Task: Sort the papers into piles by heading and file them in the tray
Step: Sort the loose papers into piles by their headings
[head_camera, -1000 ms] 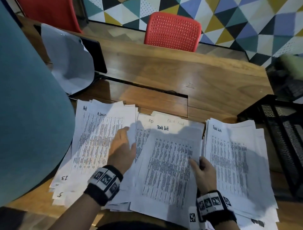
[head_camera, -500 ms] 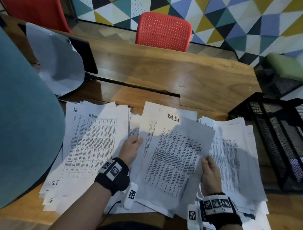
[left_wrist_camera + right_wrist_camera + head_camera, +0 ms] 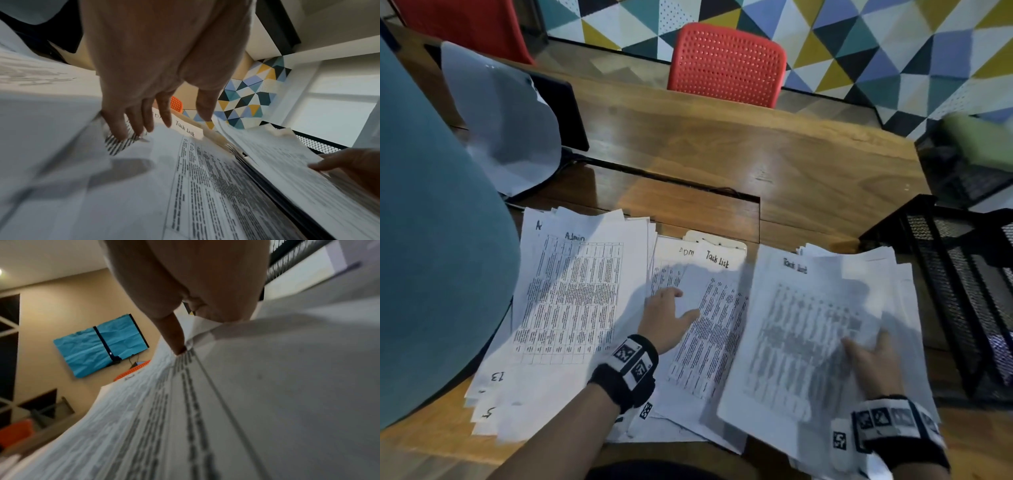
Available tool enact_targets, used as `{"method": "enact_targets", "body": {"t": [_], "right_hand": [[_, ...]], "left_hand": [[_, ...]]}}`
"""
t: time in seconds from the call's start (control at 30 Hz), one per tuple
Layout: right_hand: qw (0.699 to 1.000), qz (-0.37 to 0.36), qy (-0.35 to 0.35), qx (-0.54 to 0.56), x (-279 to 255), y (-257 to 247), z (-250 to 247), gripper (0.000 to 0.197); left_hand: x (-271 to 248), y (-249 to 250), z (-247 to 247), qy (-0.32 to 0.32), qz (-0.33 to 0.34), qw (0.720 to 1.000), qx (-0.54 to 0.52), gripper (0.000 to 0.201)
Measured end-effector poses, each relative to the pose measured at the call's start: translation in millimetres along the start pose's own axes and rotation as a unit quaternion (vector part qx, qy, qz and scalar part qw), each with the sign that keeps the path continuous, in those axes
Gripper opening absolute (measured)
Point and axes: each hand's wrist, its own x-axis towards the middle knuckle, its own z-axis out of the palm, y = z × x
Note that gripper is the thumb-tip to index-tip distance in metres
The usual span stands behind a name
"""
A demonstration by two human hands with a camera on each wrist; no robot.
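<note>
Three paper piles lie on the wooden table [image 3: 808, 161]. The left pile [image 3: 571, 301] is headed Admin. My left hand [image 3: 667, 318] rests flat with straight, spread fingers [image 3: 133, 120] on the middle pile [image 3: 715, 329], whose top sheet reads Task List. My right hand [image 3: 869, 356] pinches a blurred Task List sheet [image 3: 791, 342] at its right edge, thumb [image 3: 174, 337] on top, holding it over the right pile [image 3: 893, 270]. The black mesh tray [image 3: 955, 291] stands at the right table edge.
A teal chair back [image 3: 431, 240] fills the left side. A red chair [image 3: 726, 61] stands beyond the far table edge. A curled white sheet [image 3: 500, 113] leans on a black panel at the back left. A cable slot [image 3: 671, 185] crosses the table behind the piles.
My right hand lifted the Task List sheet off the middle pile and carried it right over the right pile. My left hand slid right onto the middle pile.
</note>
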Motion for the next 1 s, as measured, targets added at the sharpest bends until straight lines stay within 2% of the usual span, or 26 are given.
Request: {"method": "enact_targets", "body": {"t": [0.07, 0.13, 0.2, 0.3, 0.37, 0.43, 0.47, 0.53, 0.6, 0.67, 0.73, 0.8, 0.87, 0.9, 1.0], "right_hand": [[0.994, 0.021, 0.043, -0.103, 16, 5, -19, 0.042], [0.983, 0.051, 0.083, -0.156, 30, 10, -31, 0.049], [0.970, 0.065, 0.117, -0.203, 36, 9, -34, 0.049], [0.956, -0.015, 0.131, -0.263, 34, 11, -21, 0.062], [0.945, -0.096, 0.128, -0.284, 18, 3, -1, 0.066], [0.954, -0.144, 0.091, -0.248, -4, -7, 23, 0.060], [0.962, -0.150, 0.068, -0.218, -14, -10, 35, 0.057], [0.982, -0.122, 0.016, -0.140, -33, -17, 56, 0.056], [0.994, -0.074, -0.057, -0.052, -49, -24, 68, 0.060], [0.985, -0.019, -0.164, 0.059, -61, -29, 75, 0.062], [0.966, -0.005, -0.214, 0.144, -67, -33, 76, 0.063], [0.962, -0.002, -0.201, 0.182, -65, -36, 71, 0.053], [0.973, 0.000, -0.147, 0.177, -58, -39, 60, 0.025], [0.982, -0.003, -0.111, 0.151, -51, -36, 53, 0.017], [0.999, -0.017, -0.015, -0.030, -15, -12, 26, 0.022]], "left_hand": [[4, 0, 3, 0.020, -0.006, 0.999, 0.030, 0.061], [7, 2, 6, 0.038, -0.022, 0.999, 0.032, 0.066], [10, 3, 9, 0.048, -0.053, 0.997, 0.023, 0.067], [14, 2, 12, 0.017, -0.099, 0.995, 0.006, 0.054], [14, 3, 15, -0.038, -0.070, 0.997, -0.011, 0.031], [9, 6, 14, -0.049, -0.019, 0.997, -0.047, 0.022], [6, 7, 11, -0.043, 0.002, 0.995, -0.087, 0.026], [1, 12, 2, -0.037, 0.036, 0.982, -0.181, 0.034], [-5, 18, -12, -0.056, 0.039, 0.963, -0.261, 0.026], [-6, 17, -21, -0.071, 0.028, 0.940, -0.332, 0.027], [-4, 15, -28, -0.071, 0.020, 0.933, -0.351, 0.049], [-2, 12, -28, -0.068, 0.007, 0.939, -0.337, 0.054], [-1, 9, -24, -0.062, -0.022, 0.949, -0.307, 0.044], [-3, 9, -23, -0.066, -0.037, 0.959, -0.273, 0.043], [-8, 1, -15, -0.063, -0.048, 0.986, -0.145, 0.049]]}}
